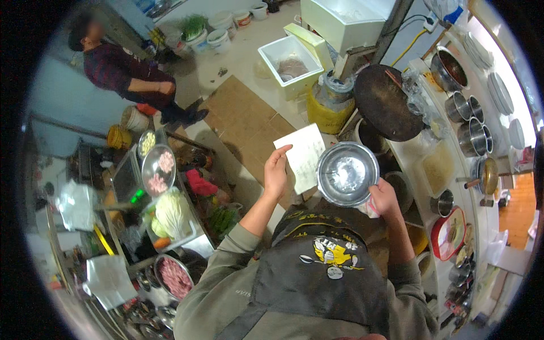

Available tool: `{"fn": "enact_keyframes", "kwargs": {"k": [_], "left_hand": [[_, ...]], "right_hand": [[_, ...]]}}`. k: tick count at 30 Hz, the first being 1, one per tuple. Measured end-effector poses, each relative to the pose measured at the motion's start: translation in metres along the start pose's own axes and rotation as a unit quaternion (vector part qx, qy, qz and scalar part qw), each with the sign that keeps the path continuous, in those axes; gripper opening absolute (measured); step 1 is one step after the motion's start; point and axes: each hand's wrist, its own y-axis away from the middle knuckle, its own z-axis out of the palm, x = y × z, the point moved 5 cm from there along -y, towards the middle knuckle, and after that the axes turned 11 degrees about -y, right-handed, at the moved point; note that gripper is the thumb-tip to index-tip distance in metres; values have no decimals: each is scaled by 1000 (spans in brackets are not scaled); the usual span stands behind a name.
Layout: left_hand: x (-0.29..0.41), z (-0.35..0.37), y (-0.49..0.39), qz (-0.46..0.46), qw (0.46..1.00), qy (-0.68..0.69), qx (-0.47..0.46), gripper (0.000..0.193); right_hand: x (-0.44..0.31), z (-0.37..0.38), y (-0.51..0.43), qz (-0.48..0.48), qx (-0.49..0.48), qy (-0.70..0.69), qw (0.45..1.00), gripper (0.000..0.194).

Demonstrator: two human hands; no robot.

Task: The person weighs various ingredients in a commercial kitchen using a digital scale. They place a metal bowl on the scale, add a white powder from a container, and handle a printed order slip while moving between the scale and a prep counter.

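My left hand (277, 172) grips a sheet of white paper (307, 159) by its left side, with the thumb lying on its face. Handwriting covers part of the sheet. Just to the right, my right hand (383, 197) holds a round stainless steel bowl (347, 173) by its lower right rim. The bowl's shiny inside faces up and no food shows in it. Something pale with a pink edge, perhaps a cloth or bag (369, 209), is bunched under the right fingers. Both hands are in front of my black apron (323, 272).
A counter on the right carries steel pots (472, 137) and a red-rimmed basket (449, 233); a dark wok (386, 102) leans at its far end. Left stand a Chinese cabbage (172, 214) and a bowl of raw meat (174, 278). Another person (127, 80) stands beyond the cardboard (242, 114).
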Motion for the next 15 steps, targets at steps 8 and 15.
{"fn": "enact_keyframes", "kwargs": {"k": [8,15], "left_hand": [[31,31,-60,48,997,48,22,43],[3,100,-66,-131,956,113,-238,45]], "right_hand": [[0,-18,-33,35,63,-80,994,32],[-40,-26,-57,-59,0,-49,997,30]]}}
